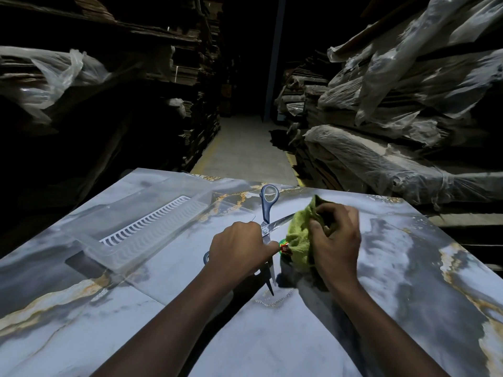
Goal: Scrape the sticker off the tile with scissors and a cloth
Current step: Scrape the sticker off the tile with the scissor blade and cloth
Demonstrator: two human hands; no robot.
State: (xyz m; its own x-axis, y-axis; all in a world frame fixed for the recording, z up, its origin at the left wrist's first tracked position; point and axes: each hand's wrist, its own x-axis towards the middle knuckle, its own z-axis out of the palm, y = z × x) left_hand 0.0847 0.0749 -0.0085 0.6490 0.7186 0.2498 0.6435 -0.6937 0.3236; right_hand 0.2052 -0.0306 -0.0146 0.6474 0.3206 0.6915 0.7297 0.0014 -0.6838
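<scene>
Marbled tile [353, 308] amid dark warehouse stacks [408, 104]

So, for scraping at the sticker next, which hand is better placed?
Left, probably. The left hand grips the open scissors near their pivot, a blade lying right beside the sticker. The right hand holds only the green cloth, bunched against the sticker's other side.

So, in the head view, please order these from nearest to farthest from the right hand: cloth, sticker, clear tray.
1. green cloth, gripped in the right hand.
2. sticker, just left of the cloth.
3. clear tray, far left.
</scene>
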